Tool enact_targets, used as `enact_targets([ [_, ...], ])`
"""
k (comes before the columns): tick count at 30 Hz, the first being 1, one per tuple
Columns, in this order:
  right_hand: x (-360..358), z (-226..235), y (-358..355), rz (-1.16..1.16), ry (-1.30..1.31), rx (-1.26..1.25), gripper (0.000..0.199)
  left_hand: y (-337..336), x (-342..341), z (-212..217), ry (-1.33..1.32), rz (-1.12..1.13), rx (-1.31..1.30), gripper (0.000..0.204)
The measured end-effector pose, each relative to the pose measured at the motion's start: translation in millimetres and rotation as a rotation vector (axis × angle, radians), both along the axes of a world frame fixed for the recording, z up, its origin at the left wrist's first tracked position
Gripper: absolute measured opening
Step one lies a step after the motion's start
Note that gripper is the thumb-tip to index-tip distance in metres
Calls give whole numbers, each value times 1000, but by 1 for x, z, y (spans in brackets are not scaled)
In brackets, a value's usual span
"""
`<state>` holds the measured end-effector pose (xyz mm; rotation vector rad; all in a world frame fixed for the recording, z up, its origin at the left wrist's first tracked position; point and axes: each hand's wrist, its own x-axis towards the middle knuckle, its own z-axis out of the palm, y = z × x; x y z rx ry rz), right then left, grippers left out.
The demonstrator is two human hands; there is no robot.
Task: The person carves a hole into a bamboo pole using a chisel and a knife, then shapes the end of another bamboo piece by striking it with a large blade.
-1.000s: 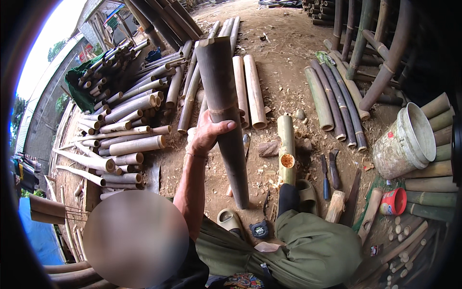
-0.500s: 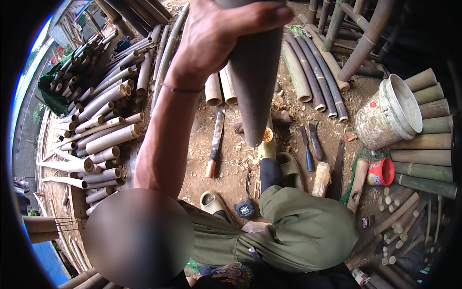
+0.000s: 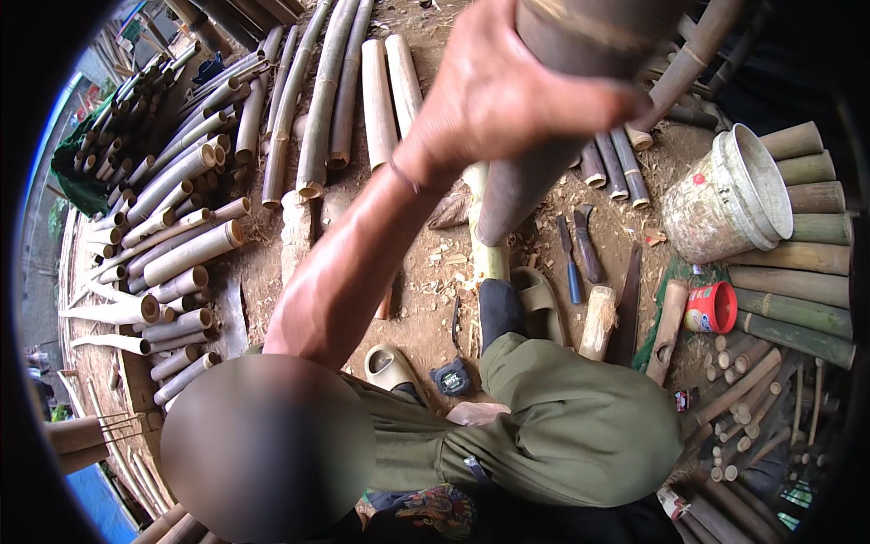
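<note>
1. Bamboo pole (image 3: 535,172): thick, grey-brown, raised near upright, long axis running from the camera down toward the dirt floor (image 3: 426,272).
2. Left hand (image 3: 507,91): fingers clamped round the pole's upper part.
3. Right hand: not visible; state cannot be told.

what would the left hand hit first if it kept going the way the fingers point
The left hand is wrapped on the dark bamboo pole, fingers pointing right. Beyond them probably comes the leaning bamboo pole, though depth is unclear.
</note>
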<state>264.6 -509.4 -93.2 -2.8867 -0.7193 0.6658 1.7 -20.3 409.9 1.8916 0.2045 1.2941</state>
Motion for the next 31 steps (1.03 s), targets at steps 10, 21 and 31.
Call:
enact_targets([
  [10,-3,33,75,189,-163,243,69,60,-20,40,-28,271,-5,56],
  [21,45,113,395,408,-31,89,83,213,-174,-166,784,829,-96,63],
  [31,76,46,425,283,238,185,74,168,-280,-448,1394,1006,-597,94],
])
